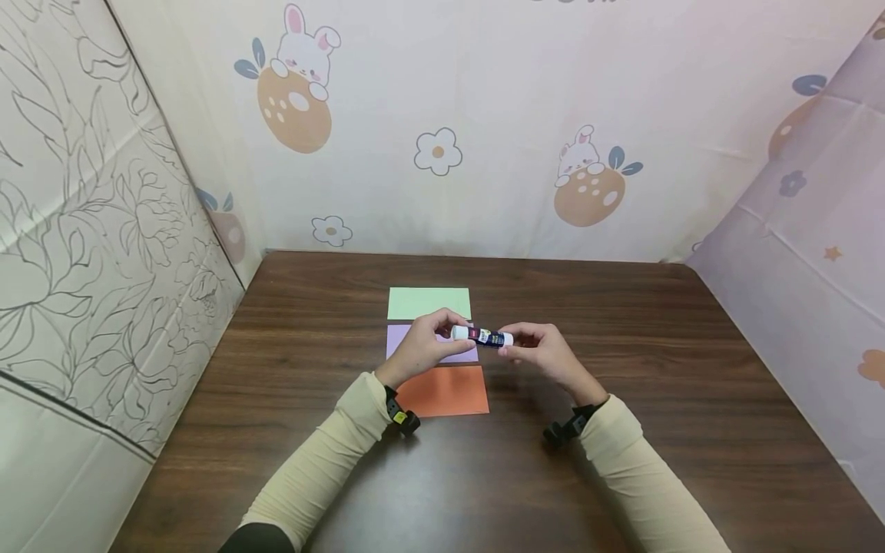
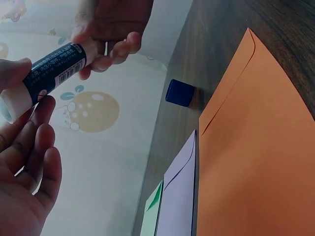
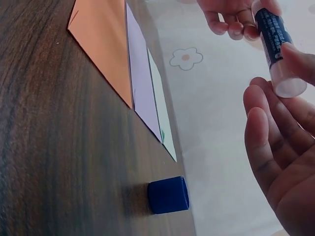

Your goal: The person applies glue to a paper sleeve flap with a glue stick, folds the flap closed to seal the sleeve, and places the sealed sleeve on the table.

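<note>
A glue stick (image 1: pixel 482 336) with a dark blue label and white ends is held level above the envelopes. My left hand (image 1: pixel 427 344) pinches its left end between thumb and fingers. The other end is pinched by my right hand (image 1: pixel 545 352). Below lie three envelopes in a column: green (image 1: pixel 429 303) farthest, purple (image 1: pixel 399 342) in the middle, partly covered by the left hand, and orange (image 1: pixel 445 392) nearest. A dark blue cap (image 3: pixel 168 195) stands on the table beside the envelopes, seen in both wrist views.
The brown wooden table (image 1: pixel 332 292) meets a patterned curtain (image 1: pixel 442 207) at its back edge. Patterned sheets also hang along the left and right sides. Each wrist wears a black strap with a small camera.
</note>
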Action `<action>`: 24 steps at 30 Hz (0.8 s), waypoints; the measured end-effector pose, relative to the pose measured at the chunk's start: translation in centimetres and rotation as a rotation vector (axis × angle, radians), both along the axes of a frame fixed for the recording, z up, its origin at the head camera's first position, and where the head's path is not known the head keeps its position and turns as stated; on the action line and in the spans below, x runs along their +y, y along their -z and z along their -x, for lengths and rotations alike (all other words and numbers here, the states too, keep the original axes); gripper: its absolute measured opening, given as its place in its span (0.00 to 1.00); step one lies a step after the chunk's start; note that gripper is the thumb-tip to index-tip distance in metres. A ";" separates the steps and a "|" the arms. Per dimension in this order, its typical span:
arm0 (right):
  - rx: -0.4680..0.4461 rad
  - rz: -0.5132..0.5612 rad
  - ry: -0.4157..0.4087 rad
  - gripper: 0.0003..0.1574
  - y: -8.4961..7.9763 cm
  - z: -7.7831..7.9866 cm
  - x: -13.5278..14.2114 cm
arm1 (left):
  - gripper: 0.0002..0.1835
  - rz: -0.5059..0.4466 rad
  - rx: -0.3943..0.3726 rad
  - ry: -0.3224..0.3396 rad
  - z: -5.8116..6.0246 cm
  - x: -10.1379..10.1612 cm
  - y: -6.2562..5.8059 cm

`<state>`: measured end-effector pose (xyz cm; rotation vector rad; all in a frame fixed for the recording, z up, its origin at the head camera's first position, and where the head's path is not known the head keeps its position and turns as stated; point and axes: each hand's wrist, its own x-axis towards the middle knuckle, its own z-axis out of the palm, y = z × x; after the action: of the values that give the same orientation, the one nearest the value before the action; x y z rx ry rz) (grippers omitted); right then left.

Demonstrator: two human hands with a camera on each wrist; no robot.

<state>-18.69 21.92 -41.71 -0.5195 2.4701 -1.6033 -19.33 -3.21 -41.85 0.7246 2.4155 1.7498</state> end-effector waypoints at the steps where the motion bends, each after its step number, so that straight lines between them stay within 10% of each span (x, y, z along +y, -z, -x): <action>1: 0.001 0.008 0.009 0.17 -0.1 0.0 0.0 | 0.14 0.001 0.000 -0.001 0.0 0.0 0.0; 24: -0.017 0.004 -0.037 0.19 -0.7 0.6 -0.2 | 0.12 -0.032 0.019 -0.026 0.5 0.1 0.2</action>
<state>-19.30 21.72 -40.97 -0.5465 2.4308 -1.5930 -19.87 -3.13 -42.02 0.7195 2.4249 1.8030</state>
